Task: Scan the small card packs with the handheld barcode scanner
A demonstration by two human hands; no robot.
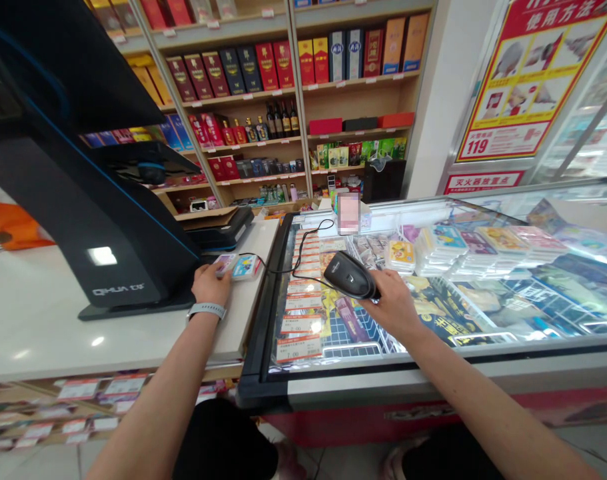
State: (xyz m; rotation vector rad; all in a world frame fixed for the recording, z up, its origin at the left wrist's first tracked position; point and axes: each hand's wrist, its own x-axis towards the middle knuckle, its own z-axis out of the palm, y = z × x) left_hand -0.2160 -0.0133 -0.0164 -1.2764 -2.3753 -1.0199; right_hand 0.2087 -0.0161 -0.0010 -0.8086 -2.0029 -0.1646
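Note:
My right hand [390,300] is wrapped round the handle of a black barcode scanner [350,275], held above the glass top of a chest freezer. From the scanner a black cable [300,257] loops back toward the counter. Over on the white counter, my left hand [210,285], with a grey band on the wrist, has its fingers closed on a small flat purple-and-white pack [226,264]. A similar blue pack [246,267] lies right beside it. Several stacks of such flat packs [443,243] stand on the freezer glass, with a yellow one [401,255] at their left end.
A large black checkout terminal [128,220] rises from the counter [148,343] at left. Orange-white price tags [298,348] line the left side of the freezer [333,387]. Behind are shelves of boxes and bottles [248,67]. A red-framed poster [533,80] hangs at right.

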